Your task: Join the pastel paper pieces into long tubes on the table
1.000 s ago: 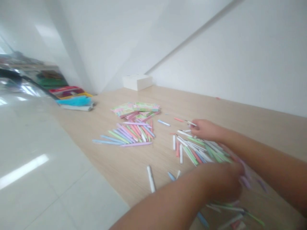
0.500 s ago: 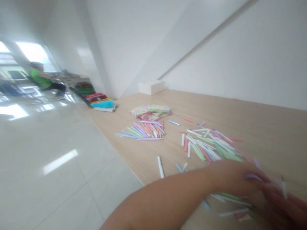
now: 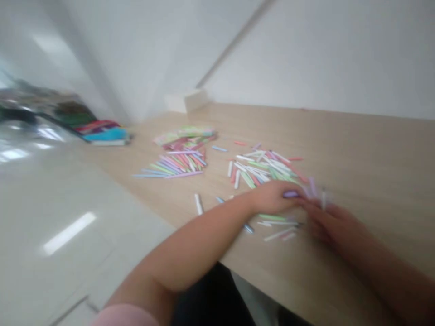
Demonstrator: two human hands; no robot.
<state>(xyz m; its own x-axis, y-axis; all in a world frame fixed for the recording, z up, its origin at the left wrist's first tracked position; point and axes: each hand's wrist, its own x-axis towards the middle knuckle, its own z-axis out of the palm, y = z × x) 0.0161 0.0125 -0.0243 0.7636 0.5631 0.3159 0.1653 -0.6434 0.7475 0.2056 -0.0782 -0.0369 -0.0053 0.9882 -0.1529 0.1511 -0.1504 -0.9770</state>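
My left hand [image 3: 277, 197] reaches across from the lower left, its fingers closed around a purple pen [image 3: 290, 194] whose end pokes out at the knuckles. Against its fingertips, my right hand [image 3: 331, 222] is closed too, and a slim white pen piece [image 3: 324, 199] with a dark tip stands up from it. Pale purple shapes between the hands are smeared by motion. Around and under the left wrist spreads a loose pile of pen parts [image 3: 251, 172] in white, green, red and blue. White sticks [image 3: 277, 233] lie on the near side of the hands.
Further left on the wooden table [image 3: 367, 158] is a fanned heap of pastel pens [image 3: 180, 165], with patterned boxes [image 3: 186, 133] behind it. A white box [image 3: 193, 100] stands against the wall. Colourful bags [image 3: 105, 132] rest at the far left corner. One white pen [image 3: 199, 204] lies near the edge.
The view has swung right and down, so the table things appear further left and higher. Both hands are now fully in view and still together. The person in green has left the picture.
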